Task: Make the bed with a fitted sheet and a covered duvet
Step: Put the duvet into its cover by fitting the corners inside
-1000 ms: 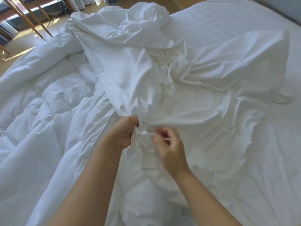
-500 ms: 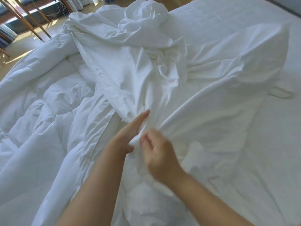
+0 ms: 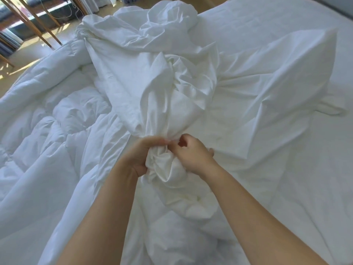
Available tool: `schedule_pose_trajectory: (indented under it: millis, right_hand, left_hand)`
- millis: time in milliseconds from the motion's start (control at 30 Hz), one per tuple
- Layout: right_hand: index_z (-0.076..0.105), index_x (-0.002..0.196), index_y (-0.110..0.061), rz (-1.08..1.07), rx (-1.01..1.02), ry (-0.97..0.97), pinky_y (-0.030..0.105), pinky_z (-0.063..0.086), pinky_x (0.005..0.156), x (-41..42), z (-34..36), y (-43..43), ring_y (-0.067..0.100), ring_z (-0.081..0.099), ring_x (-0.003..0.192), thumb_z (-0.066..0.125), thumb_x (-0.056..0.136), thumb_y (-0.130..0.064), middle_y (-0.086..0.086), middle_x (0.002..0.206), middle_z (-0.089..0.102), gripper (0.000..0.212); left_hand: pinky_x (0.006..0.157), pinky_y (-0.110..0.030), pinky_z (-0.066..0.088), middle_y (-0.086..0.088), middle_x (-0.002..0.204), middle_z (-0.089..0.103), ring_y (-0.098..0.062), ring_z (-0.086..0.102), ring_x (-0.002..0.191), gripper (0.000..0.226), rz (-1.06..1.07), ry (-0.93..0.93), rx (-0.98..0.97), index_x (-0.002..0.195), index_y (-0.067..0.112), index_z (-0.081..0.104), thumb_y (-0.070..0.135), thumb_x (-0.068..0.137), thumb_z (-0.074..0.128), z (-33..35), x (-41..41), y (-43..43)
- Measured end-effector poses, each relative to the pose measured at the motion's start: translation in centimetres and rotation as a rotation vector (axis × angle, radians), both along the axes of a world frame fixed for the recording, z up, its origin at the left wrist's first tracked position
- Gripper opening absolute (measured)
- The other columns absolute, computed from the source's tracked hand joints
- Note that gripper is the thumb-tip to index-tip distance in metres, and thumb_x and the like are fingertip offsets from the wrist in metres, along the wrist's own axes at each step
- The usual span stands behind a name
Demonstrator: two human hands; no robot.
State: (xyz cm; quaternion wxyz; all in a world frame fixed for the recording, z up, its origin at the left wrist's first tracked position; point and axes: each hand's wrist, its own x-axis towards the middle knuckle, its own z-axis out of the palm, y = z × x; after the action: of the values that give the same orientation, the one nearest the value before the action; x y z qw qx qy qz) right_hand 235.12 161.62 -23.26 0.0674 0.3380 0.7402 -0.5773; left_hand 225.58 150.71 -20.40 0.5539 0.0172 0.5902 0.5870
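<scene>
White fitted sheet (image 3: 286,25) covers the bed and extends to the right of the grips and beyond them. The quilted white duvet (image 3: 47,131) lies crumpled to the left of the grips, uncovered, with its far edge towards the floor (image 3: 23,60). The white duvet cover (image 3: 143,83) lies heaped directly beyond the grips. It overlaps the duvet on one side and the fitted sheet on the other, and narrows to a gathered bunch (image 3: 164,163) between the grips. The left grip (image 3: 141,155) is clamped on the left side of the bunch, fingers curled round the fabric. The right grip (image 3: 193,155) is clamped on the right side, fingertips pinching the gathered neck, just beside the left grip.
</scene>
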Motion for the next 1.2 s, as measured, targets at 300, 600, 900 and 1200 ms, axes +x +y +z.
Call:
schedule_pose_trajectory:
  millis: [300, 600, 900, 1200]
  right_hand:
    - [0.064, 0.098, 0.001, -0.085, 0.299, 0.241, 0.042, 0.045, 0.079, -0.1, -0.5, 0.4, 0.034, 0.058, 0.094, 0.044, 0.09, -0.003, 0.017, 0.098, 0.064, 0.021]
    - [0.053, 0.06, -0.021, 0.099, 0.222, 0.537, 0.022, 0.031, 0.062, 2.1, 3.2, -3.4, 0.014, 0.041, 0.065, 0.055, 0.081, -0.007, -0.002, 0.067, 0.051, 0.025]
    - [0.055, 0.101, -0.017, 0.239, 0.646, -0.058, 0.041, 0.033, 0.092, 1.7, -1.3, 3.3, 0.026, 0.047, 0.117, 0.045, 0.092, -0.019, 0.006, 0.116, 0.056, 0.014]
    - [0.061, 0.097, -0.01, 0.208, 0.238, 0.491, 0.022, 0.036, 0.079, 4.7, 2.4, -3.1, 0.018, 0.05, 0.092, 0.052, 0.073, -0.016, -0.001, 0.094, 0.052, 0.026]
  left_hand:
    - [0.088, -0.04, 0.054, -0.019, 0.115, 0.064, -0.03, 0.064, 0.103, 0.043, 0.272, -0.055, 0.179, 0.118, 0.0, 0.061, 0.014, 0.077, 0.059, -1.6, 0.9, -0.4]
    - [0.04, -0.015, 0.043, -0.002, 0.042, 0.054, -0.011, 0.057, 0.04, 0.019, 0.118, -0.026, -0.023, 0.045, 0.009, 0.063, 0.015, 0.058, 0.074, -0.2, 1.1, 0.0]
    - [0.057, -0.025, 0.053, -0.007, 0.065, 0.066, -0.019, 0.063, 0.057, 0.023, 0.194, -0.01, 0.024, 0.062, 0.008, 0.072, 0.021, 0.076, 0.059, 0.0, 1.0, 0.1]
    - [0.041, -0.017, 0.045, -0.003, 0.045, 0.056, -0.013, 0.058, 0.041, 0.028, 0.096, -0.042, -0.29, 0.048, 0.01, 0.063, 0.016, 0.076, 0.066, -0.3, 1.9, 1.3]
